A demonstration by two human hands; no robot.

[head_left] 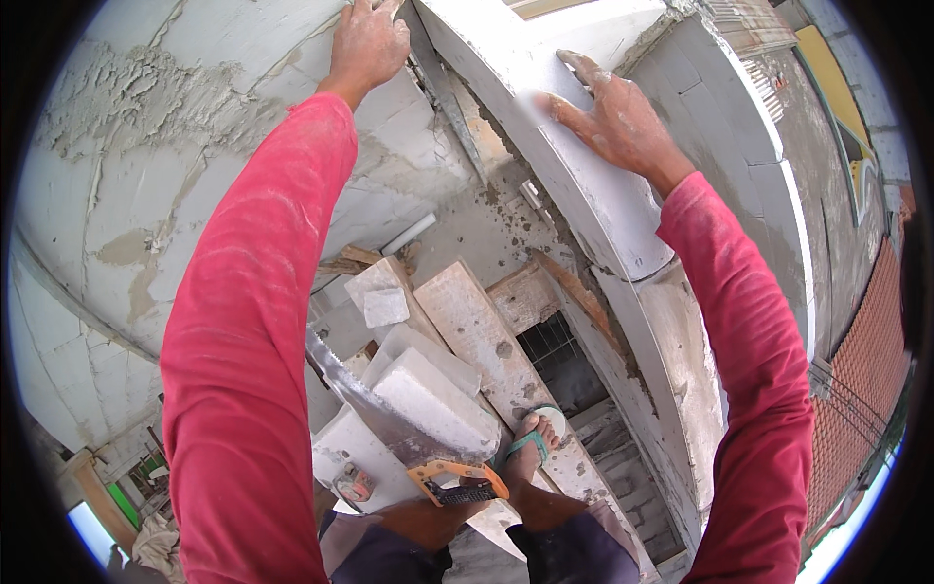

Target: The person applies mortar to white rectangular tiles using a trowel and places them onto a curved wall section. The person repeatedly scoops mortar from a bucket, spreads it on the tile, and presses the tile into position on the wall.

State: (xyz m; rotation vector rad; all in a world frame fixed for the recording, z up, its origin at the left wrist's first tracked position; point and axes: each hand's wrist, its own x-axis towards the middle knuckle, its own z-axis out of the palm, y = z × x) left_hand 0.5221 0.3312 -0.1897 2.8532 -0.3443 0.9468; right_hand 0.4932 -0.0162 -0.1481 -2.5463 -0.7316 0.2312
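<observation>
My left hand (370, 44) is at the top edge, beside the rough block wall and the upper end of a slanting grey strip (448, 107). Its fingers are bent and drawn together; their tips are partly cut off, so what they grip cannot be made out. My right hand (618, 115) rests with fingers apart on the white top of a lightweight concrete block (623, 219) in the wall to the right. Below, a handsaw (457, 482) with an orange and black handle leans by my legs, its toothed blade running up beside white blocks (438, 404).
My sandalled foot (535, 438) stands on a plaster-spotted plank (486, 341). Right of it a dark gap with a metal grid (564, 360) opens. A small block piece (386, 307) lies on the boards. A tiled roof (856, 380) shows at the right.
</observation>
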